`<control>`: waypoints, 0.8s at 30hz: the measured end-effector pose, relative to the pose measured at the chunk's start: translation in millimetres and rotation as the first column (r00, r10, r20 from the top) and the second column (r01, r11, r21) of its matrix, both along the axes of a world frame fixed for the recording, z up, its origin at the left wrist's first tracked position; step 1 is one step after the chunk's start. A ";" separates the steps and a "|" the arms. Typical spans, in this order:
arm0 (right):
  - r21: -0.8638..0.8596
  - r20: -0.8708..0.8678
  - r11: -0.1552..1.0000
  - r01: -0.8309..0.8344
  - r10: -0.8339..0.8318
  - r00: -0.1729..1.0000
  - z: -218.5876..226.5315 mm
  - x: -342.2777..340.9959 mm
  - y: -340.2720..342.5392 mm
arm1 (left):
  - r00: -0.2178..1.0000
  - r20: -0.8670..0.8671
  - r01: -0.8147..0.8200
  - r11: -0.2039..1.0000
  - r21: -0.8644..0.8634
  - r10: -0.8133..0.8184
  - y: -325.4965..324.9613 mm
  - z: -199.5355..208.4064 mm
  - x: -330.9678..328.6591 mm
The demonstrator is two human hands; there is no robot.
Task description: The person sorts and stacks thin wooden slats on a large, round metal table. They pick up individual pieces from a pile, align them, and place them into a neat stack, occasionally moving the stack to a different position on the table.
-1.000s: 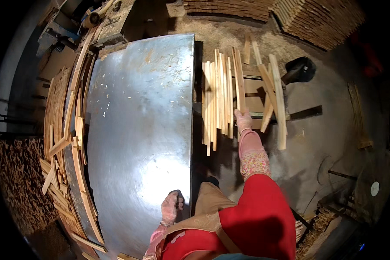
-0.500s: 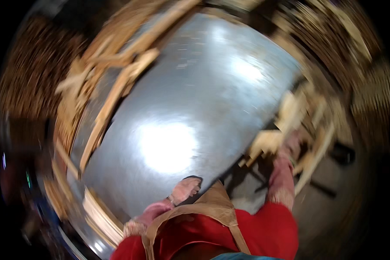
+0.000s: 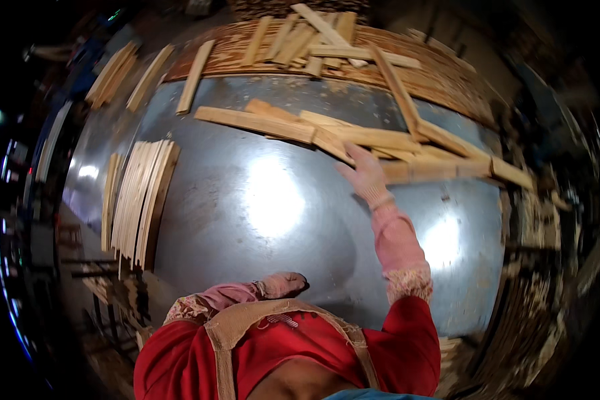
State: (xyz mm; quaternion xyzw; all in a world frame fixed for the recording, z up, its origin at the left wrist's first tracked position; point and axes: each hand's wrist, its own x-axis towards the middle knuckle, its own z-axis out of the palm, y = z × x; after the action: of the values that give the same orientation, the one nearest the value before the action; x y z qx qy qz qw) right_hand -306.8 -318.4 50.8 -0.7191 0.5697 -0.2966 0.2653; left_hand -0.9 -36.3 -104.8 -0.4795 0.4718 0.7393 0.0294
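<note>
Metal tabletop (image 3: 327, 227), head view, backed by a brown wood-grained board (image 3: 440, 79). Loose wooden strips (image 3: 253, 124) lie overlapping across its middle; a neat bundle of pale strips (image 3: 140, 200) sits toward the left end. Note the right hand (image 3: 367, 175), its fingers outstretched and unclosed at the near side of the loose strips; blur hides whether they touch. One second earlier it was at strips beside the table, so handling appears to have shifted to this scattered group. Whether the left hand (image 3: 281, 285), near the front edge, grips anything cannot be told.
</note>
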 end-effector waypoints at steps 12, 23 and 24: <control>-0.073 -0.574 0.991 -0.112 0.050 0.817 -70.8 188.4 -117.0 | 0.615 -0.294 -0.733 0.668 0.129 0.732 -65.7 28.2 51.2; 0.001 -0.596 0.981 0.194 -0.155 0.788 -70.6 89.0 -22.8 | 0.281 -0.357 -0.795 0.425 0.433 0.891 -161.8 50.1 98.9; 0.105 -0.591 0.964 0.246 -0.138 0.795 -77.3 88.4 -22.1 | 0.317 -0.351 -0.814 0.442 0.376 0.881 -159.3 56.4 102.4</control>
State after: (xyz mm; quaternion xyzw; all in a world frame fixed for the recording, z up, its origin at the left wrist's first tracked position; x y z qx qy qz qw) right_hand -218.4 -340.5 -26.5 -0.6869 0.7173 -0.0379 0.1107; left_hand 101.5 -195.6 -48.3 -0.4420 0.0900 0.7679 -0.4548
